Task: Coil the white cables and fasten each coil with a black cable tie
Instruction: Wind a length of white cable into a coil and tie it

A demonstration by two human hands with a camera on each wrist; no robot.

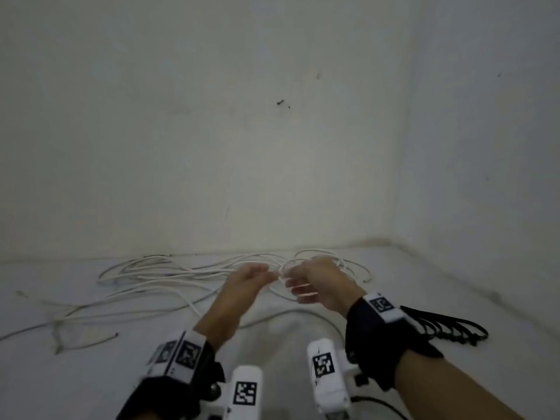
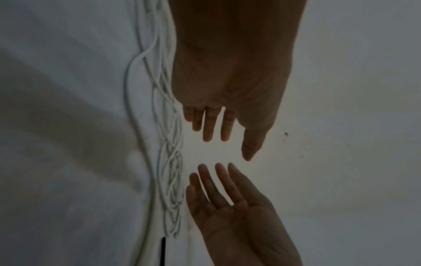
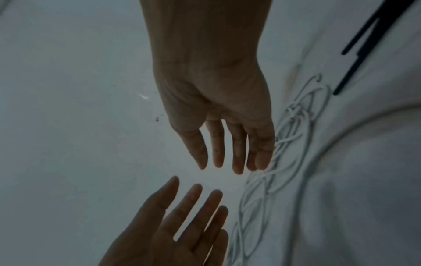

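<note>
Several long white cables lie in a loose tangle on the white cloth, close to the wall. My left hand and right hand hover just above the tangle's right part, fingertips almost meeting. In the left wrist view the left hand shows straight, spread fingers with nothing in them, beside the cables. The right hand looks the same in its wrist view, with the cables next to it. A bundle of black cable ties lies on the cloth, right of my right wrist.
A pale wall rises directly behind the cables and meets a side wall at a corner on the right. The white cloth is wrinkled. One loose cable end lies at the front left.
</note>
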